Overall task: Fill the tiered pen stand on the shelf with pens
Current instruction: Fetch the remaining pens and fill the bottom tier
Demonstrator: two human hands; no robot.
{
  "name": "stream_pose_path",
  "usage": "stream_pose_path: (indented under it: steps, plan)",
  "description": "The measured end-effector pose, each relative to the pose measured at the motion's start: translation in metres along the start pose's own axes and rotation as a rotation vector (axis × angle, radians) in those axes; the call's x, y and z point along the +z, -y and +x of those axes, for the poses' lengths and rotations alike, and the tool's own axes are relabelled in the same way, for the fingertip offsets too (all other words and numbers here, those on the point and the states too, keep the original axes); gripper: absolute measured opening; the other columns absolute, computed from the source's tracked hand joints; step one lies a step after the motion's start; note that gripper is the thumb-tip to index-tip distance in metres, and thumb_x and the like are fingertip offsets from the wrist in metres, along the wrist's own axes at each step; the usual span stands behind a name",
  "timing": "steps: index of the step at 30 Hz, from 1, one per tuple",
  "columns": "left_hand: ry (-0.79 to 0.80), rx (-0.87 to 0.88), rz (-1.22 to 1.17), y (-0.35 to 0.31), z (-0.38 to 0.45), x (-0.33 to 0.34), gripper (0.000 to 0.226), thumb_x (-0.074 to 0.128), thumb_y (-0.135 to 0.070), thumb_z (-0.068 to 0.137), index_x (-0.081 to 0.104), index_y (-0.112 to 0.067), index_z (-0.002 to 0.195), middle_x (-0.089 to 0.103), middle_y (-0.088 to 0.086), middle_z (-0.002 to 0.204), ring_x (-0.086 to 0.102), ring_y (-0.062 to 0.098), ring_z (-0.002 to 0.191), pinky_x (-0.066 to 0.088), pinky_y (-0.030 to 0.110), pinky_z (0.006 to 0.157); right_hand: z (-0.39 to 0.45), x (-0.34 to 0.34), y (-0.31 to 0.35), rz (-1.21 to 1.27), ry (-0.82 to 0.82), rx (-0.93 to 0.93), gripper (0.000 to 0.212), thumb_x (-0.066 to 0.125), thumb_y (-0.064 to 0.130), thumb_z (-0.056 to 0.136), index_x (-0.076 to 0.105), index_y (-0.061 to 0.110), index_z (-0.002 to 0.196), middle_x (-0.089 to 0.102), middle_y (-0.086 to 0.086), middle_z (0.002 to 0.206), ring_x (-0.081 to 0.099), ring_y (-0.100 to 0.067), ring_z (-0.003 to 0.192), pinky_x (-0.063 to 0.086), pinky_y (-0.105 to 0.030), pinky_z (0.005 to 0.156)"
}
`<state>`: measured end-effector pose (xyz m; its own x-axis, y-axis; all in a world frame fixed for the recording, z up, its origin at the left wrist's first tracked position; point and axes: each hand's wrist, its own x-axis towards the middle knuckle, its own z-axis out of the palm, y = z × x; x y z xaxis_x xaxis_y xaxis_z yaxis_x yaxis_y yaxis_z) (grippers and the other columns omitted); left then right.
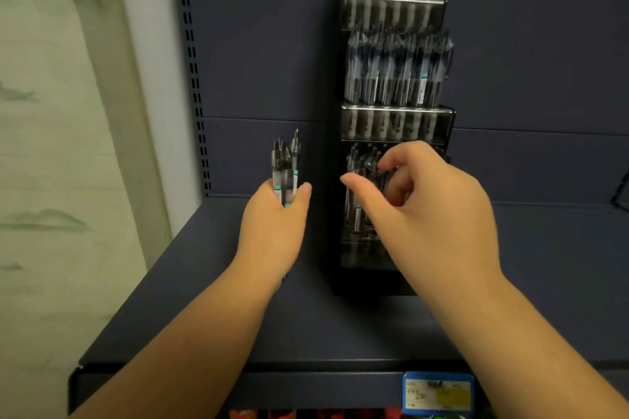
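Observation:
A black tiered pen stand (394, 119) stands upright on the dark shelf (211, 299), against the back panel. Its top and middle tiers hold several clear pens with teal labels (398, 78). The bottom tier holds a few pens (354, 201) at its left side. My left hand (275, 224) is shut on a bundle of several clear pens (286, 167), tips up, left of the stand. My right hand (422, 211) hovers in front of the bottom tier, thumb and fingers apart and curled, with nothing clearly in them.
A slotted metal upright (194, 71) runs down the shelf's left side, with a pale printed wall (51, 146) beyond it. A blue price label (437, 391) sits on the shelf's front edge. Red items show below the shelf.

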<state>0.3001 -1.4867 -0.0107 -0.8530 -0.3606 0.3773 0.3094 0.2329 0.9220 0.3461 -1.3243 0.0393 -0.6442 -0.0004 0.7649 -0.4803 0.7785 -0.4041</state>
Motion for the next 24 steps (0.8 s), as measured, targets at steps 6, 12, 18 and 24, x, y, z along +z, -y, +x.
stream_pose_path:
  steps: [6, 12, 18, 24]
  plan:
    - [0.095, 0.256, 0.339, 0.003, -0.001, -0.002, 0.016, 0.051, -0.023, 0.096, 0.049, -0.023, 0.081, 0.053, -0.01, 0.068, 0.052, 0.011, 0.064, 0.041, 0.027, 0.06, 0.006, 0.027, 0.043, -0.038, 0.157, -0.101, 0.036, 0.058, 0.062, 0.092, 0.067, 0.03, 0.104, 0.065, 0.011, 0.073, 0.064, -0.009, 0.075, 0.053, -0.032, 0.069]
    - [0.054, 0.345, 0.257, 0.003, -0.005, -0.006, 0.015, 0.05, -0.033, 0.089, 0.058, -0.035, 0.076, 0.051, -0.009, 0.074, 0.05, 0.012, 0.073, 0.044, 0.034, 0.069, 0.014, 0.045, 0.05, 0.021, 0.163, -0.074, 0.028, 0.056, 0.053, 0.097, 0.063, 0.026, 0.093, 0.064, 0.01, 0.076, 0.062, -0.01, 0.076, 0.054, -0.032, 0.07]
    - [-0.011, 0.344, 0.32, -0.005, -0.004, 0.0, 0.018, 0.056, -0.016, 0.092, 0.061, -0.017, 0.11, 0.067, -0.005, 0.093, 0.067, 0.017, 0.086, 0.058, 0.043, 0.078, 0.018, 0.039, 0.039, 0.211, 0.068, 0.026, 0.03, 0.065, 0.049, 0.093, 0.061, 0.026, 0.074, 0.058, 0.014, 0.06, 0.057, -0.001, 0.065, 0.037, -0.013, 0.055]
    - [0.041, 0.165, 0.201, -0.006, -0.007, 0.001, 0.016, 0.057, -0.037, 0.093, 0.052, -0.026, 0.083, 0.059, -0.003, 0.073, 0.057, 0.013, 0.067, 0.047, 0.034, 0.061, 0.025, 0.024, 0.036, 0.365, -0.114, -0.006, 0.029, 0.063, 0.042, 0.096, 0.062, 0.022, 0.076, 0.056, 0.008, 0.059, 0.055, -0.006, 0.058, 0.042, -0.025, 0.056]
